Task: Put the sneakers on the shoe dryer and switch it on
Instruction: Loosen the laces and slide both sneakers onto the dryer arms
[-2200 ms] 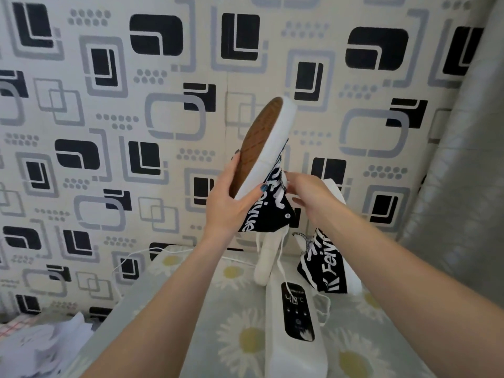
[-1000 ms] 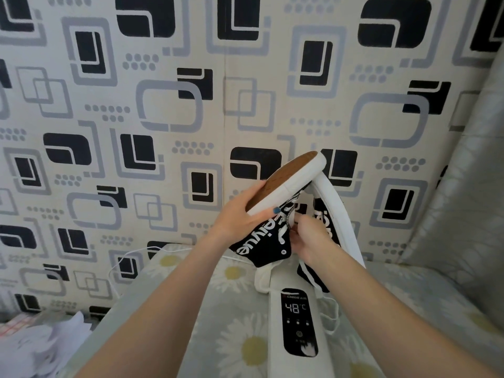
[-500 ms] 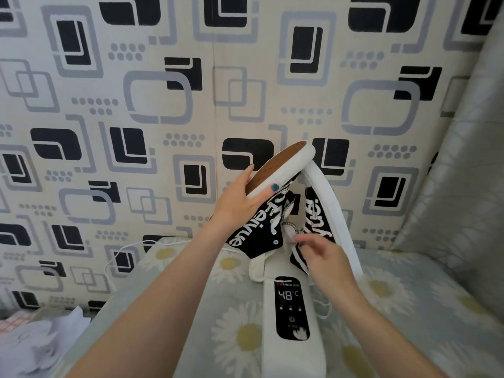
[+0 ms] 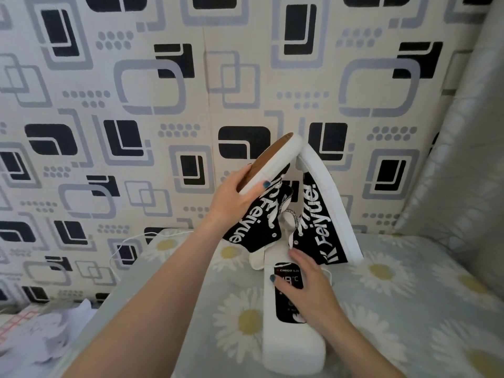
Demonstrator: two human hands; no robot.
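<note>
- The left hand (image 4: 233, 199) grips the left sneaker (image 4: 261, 197) by its sole: the palm and fingers lie across the brown tread, and the thumb, its nail painted dark teal, presses on the white rubber edge.
- That sneaker is tilted, toe up and to the right, its open collar pointing down toward the shoe dryer (image 4: 293, 317).
- The right hand (image 4: 308, 285) lies on the dryer's black control panel (image 4: 286, 309) with fingers spread and nearly straight, gripping nothing; the thumb tip rests at the panel's left edge, beside the display.
- The right sneaker (image 4: 324, 214) stands steeply tilted, toe up, heel low just behind the right hand. The two white toe caps touch at the top.
- Both sneakers are black high-tops with white laces and metal eyelets. Large white lettering on each side reads "Feiyue"; a further letter below it on the right sneaker looks like "K".
- The dryer is a white, long unit lying on a grey cloth (image 4: 409, 296) printed with daisies. Its panel carries a small red-and-white logo, apparently "CHIGO", and a lit temperature reading ending in "°C"; the hand hides part of the digits.
- A thin white cord (image 4: 128, 241) loops across the cloth's far left corner.
- Behind is a wall (image 4: 136, 77) patterned in black and grey squares.
</note>
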